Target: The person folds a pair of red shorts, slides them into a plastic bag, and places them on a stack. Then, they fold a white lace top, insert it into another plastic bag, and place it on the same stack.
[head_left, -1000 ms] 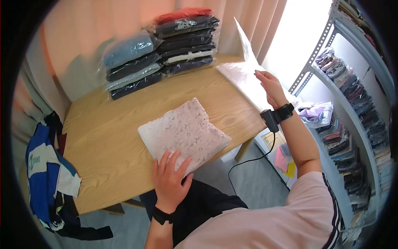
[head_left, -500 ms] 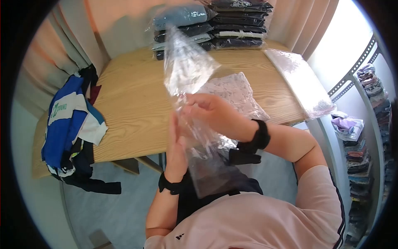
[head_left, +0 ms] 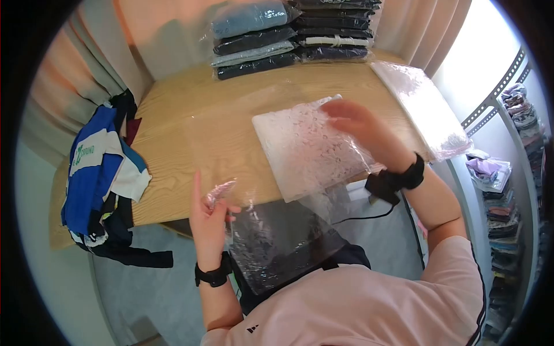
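A clear plastic bag (head_left: 271, 245) hangs over the table's front edge, in front of my body. My left hand (head_left: 210, 222) pinches a crumpled part of it between thumb and fingers, with the index finger stretched out. A folded pale patterned garment (head_left: 306, 144) lies flat on the table, with clear plastic around its edges. Over the garment's upper right corner is my right hand (head_left: 358, 127), its fingers apart and nothing gripped.
Bagged garments (head_left: 254, 43) are piled at the back of the wooden table (head_left: 167, 144). Flat plastic bags (head_left: 427, 109) lie at the right. Loose clothes (head_left: 92, 167) drape over the left edge. A shelf at the far right holds bagged clothes (head_left: 502, 225).
The bag has come down and opened out flat. My hands have moved apart, the left one to the left and the right one up and right over the garment, letting go of the bag.
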A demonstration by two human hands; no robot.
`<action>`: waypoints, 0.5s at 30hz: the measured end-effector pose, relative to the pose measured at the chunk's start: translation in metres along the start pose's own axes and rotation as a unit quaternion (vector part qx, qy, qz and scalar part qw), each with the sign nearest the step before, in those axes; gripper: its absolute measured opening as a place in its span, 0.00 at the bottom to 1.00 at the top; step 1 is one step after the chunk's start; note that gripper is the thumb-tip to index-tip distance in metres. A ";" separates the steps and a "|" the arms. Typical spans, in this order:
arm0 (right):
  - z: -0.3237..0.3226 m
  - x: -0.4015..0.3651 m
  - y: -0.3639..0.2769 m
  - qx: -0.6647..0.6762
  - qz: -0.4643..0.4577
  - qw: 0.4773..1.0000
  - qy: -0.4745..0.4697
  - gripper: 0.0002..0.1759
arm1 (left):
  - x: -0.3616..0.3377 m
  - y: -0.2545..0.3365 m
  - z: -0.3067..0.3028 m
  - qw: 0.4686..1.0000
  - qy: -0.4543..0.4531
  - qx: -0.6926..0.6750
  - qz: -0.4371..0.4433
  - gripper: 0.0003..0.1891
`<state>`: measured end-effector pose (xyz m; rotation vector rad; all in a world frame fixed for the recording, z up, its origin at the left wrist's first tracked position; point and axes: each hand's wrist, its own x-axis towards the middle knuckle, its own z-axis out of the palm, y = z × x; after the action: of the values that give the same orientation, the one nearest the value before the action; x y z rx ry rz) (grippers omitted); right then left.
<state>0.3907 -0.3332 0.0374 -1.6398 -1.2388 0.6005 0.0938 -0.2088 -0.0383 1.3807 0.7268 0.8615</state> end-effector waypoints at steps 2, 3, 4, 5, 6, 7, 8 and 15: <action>-0.026 0.005 0.029 0.074 0.075 0.987 0.118 0.15 | 0.002 0.003 -0.006 1.000 0.000 0.003 -0.019 0.37; -0.029 0.003 0.036 0.073 0.079 0.987 0.121 0.15 | 0.003 0.003 -0.010 1.000 0.024 0.009 -0.004 0.37; -0.031 0.001 0.040 0.047 0.176 0.973 0.138 0.16 | 0.005 0.003 -0.015 0.999 0.049 0.016 0.011 0.36; -0.030 0.001 0.039 0.020 0.270 0.950 0.153 0.17 | 0.006 0.001 -0.020 0.997 0.068 0.024 0.018 0.36; -0.030 0.003 0.035 0.020 0.269 0.951 0.153 0.17 | 0.007 0.001 -0.025 0.997 0.068 0.023 0.019 0.36; -0.029 0.006 0.029 -0.014 0.319 0.943 0.098 0.19 | 0.008 0.001 -0.030 0.996 0.082 0.021 0.028 0.35; -0.026 0.008 0.026 -0.048 0.366 0.928 0.042 0.21 | 0.009 0.002 -0.035 0.995 0.096 0.019 0.036 0.35; -0.010 0.017 0.065 0.154 0.231 0.960 -0.044 0.25 | 0.012 0.003 -0.050 0.987 0.151 0.034 0.046 0.35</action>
<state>0.4339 -0.3235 -0.0139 -1.6504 -0.7670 1.1076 0.0572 -0.1721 -0.0383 1.3668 0.9360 1.1448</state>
